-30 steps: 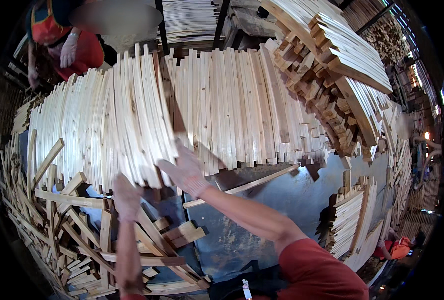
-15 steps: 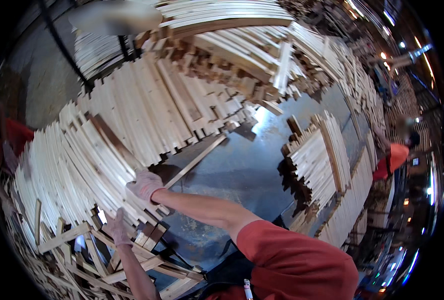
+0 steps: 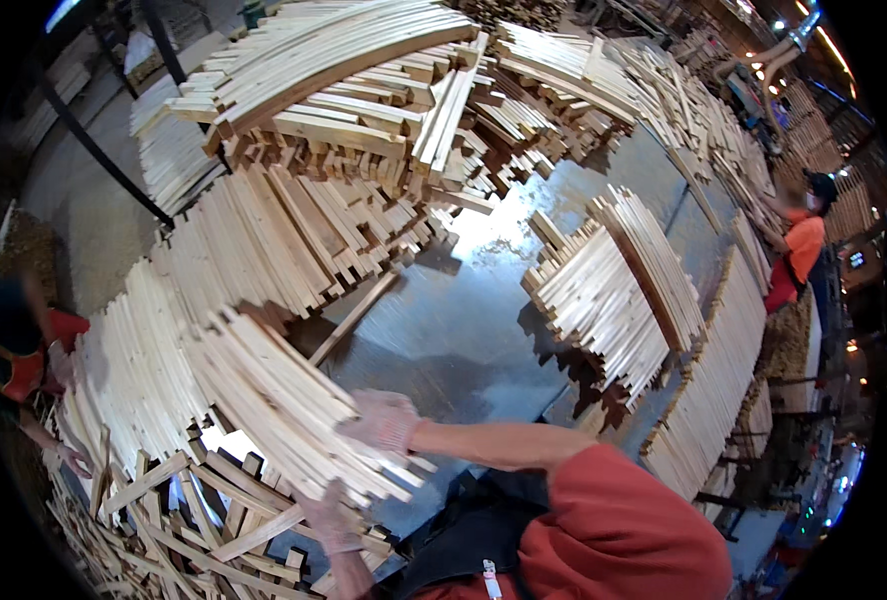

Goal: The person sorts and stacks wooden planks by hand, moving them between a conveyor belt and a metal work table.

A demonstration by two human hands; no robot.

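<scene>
A bundle of pale wooden strips lies side by side between my two gloved hands, raised a little and slanting across the row behind it. My right hand is closed on the near right edge of the bundle. At its lower near end my left hand grips the strips from the other side; its fingers are partly hidden under the wood. Behind the bundle, a broad row of similar wooden strips stretches to the far left.
Loose offcuts lie crisscrossed at the lower left. A smaller strip stack sits on the blue-grey metal table, with tall stacks at the back. One co-worker stands at left, another at right.
Both hands have moved right and toward me, drawing the bundle away from the row and turning it. My left hand has closed on the strips. The view has shifted.
</scene>
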